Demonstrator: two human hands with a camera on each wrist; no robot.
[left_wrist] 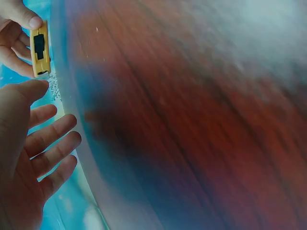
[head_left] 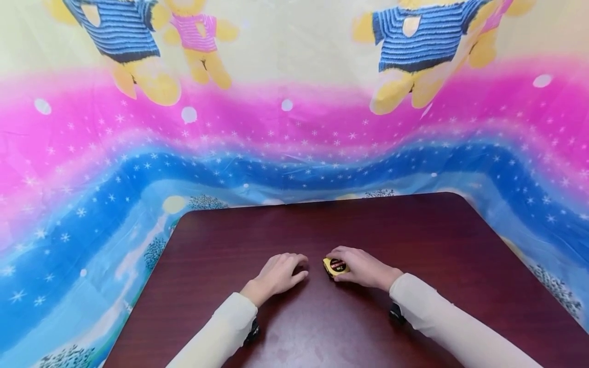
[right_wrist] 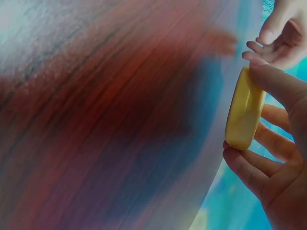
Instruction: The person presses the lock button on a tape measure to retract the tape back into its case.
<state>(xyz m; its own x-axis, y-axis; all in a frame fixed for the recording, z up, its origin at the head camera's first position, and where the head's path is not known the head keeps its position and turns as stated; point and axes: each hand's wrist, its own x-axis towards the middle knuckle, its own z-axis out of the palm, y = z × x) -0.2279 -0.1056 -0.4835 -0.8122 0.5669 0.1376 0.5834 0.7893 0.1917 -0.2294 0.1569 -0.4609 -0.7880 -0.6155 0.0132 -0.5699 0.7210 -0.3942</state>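
Observation:
My right hand holds a yellow tape measure with a dark round label marked 2m. In the right wrist view the thumb and fingers pinch the yellow case at its two ends. A black slider on the tape measure faces the left wrist camera. Just to the left of it, my left hand holds nothing, its fingers relaxed and slightly bent. The left wrist view has this hand with fingers spread, thumb tip close below the tape measure.
Both hands are over a dark reddish-brown table with rounded far corners. A printed curtain in pink and blue, with bears and snowflakes, hangs behind and around it. Black straps show under the sleeve cuffs.

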